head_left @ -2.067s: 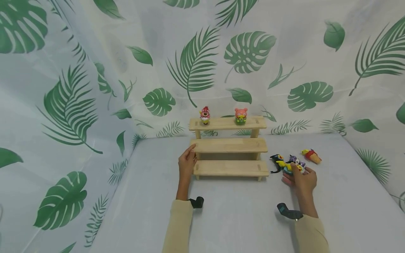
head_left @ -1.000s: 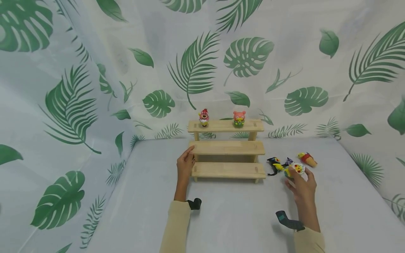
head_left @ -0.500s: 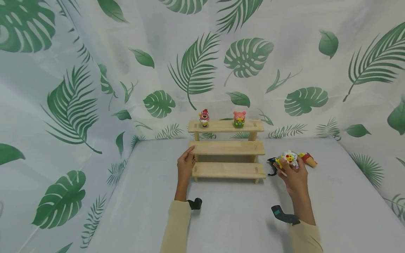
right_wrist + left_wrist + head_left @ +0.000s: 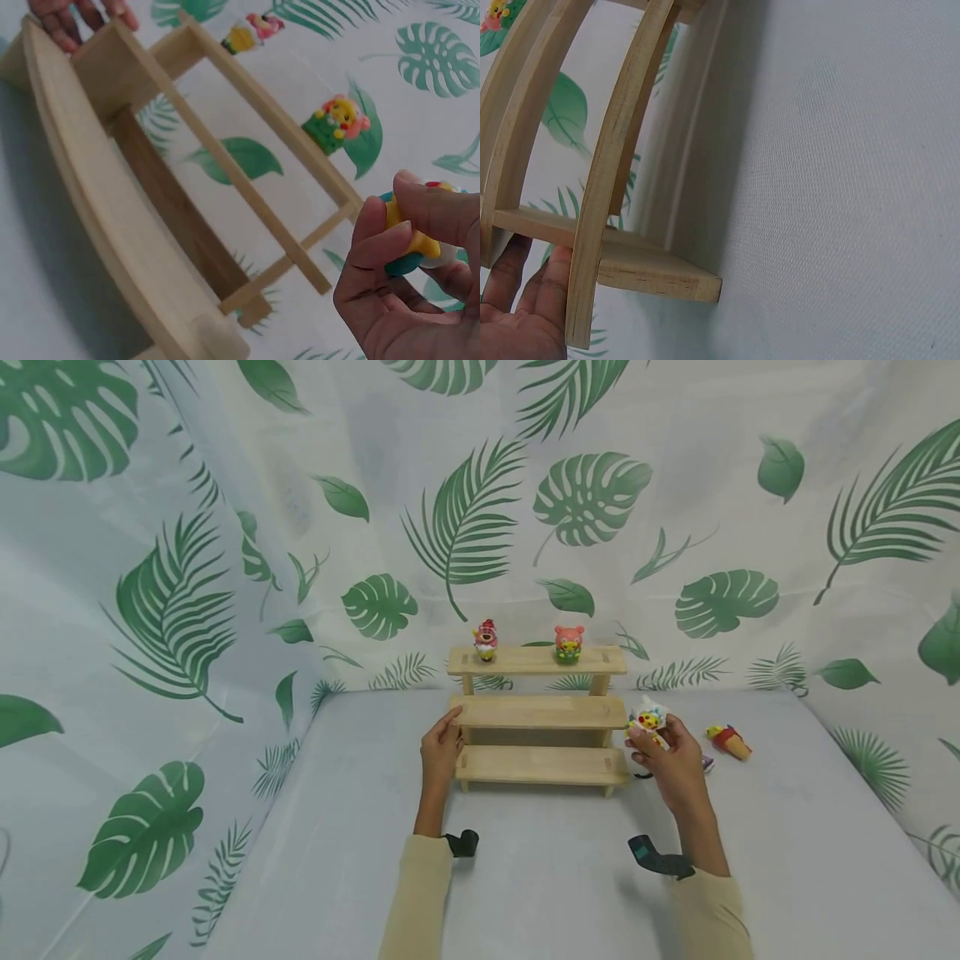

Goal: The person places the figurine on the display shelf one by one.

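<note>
A wooden three-tier display shelf [image 4: 542, 712] stands near the back wall. My left hand [image 4: 441, 745] holds its left end at the middle tier; in the left wrist view the fingers [image 4: 551, 281] lie against the side support. My right hand [image 4: 673, 768] pinches a small toy figurine [image 4: 649, 718] with a white hood and yellow face, raised beside the middle tier's right end. In the right wrist view, thumb and fingers cover much of the figurine [image 4: 409, 238], leaving yellow, teal and white parts showing. A pink-hooded figurine [image 4: 568, 644] and a red-capped figurine [image 4: 486, 641] stand on the top tier.
A yellow-and-red figurine [image 4: 729, 742] lies on the pale tabletop [image 4: 540, 877] to the right. Partly hidden behind my right hand is a purple-and-white figurine [image 4: 707, 764], and a black tail end [image 4: 643, 775] pokes out. A leaf-printed sheet [image 4: 450, 527] hangs behind the shelf.
My right hand has lifted the white-hooded figurine from the group on the right and carried it left to the shelf's right end. My left hand has stayed at the shelf.
</note>
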Motion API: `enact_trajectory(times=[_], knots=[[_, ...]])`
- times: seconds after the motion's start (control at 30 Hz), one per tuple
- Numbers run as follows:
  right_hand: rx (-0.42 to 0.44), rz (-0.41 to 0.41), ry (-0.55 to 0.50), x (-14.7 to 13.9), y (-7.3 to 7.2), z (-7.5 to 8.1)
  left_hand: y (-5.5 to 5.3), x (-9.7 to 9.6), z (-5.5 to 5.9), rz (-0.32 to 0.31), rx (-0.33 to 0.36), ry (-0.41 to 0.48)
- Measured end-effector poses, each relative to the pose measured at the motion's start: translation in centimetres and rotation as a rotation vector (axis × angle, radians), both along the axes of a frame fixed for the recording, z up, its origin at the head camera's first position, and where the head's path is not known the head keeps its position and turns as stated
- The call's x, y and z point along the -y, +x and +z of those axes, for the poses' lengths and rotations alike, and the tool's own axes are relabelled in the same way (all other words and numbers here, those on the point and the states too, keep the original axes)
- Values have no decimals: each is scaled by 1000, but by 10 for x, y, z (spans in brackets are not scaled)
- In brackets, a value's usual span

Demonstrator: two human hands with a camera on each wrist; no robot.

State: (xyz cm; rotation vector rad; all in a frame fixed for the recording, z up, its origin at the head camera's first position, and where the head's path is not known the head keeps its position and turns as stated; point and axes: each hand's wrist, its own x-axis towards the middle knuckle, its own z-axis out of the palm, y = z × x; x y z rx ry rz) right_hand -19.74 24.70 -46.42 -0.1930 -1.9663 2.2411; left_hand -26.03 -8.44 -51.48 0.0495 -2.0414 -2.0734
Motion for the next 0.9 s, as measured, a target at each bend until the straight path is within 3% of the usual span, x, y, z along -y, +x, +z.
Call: enact_trajectory(times=[0.23,0.33,0.5,0.53,0.9], knots=[[-77,102,-123,22,-13,9,-2,1,-2,10,22,4],[-93,124,-60,32,-22,13,1,2,3,2,14,-4],[-80,134,140,54,-37,18,1,4,5,-1,17,-17],[-85,137,161,58,-41,18,-1,4,1,8,18,-17],[-112,226,226,101,-70,17,-3,1,0,13,49,15]])
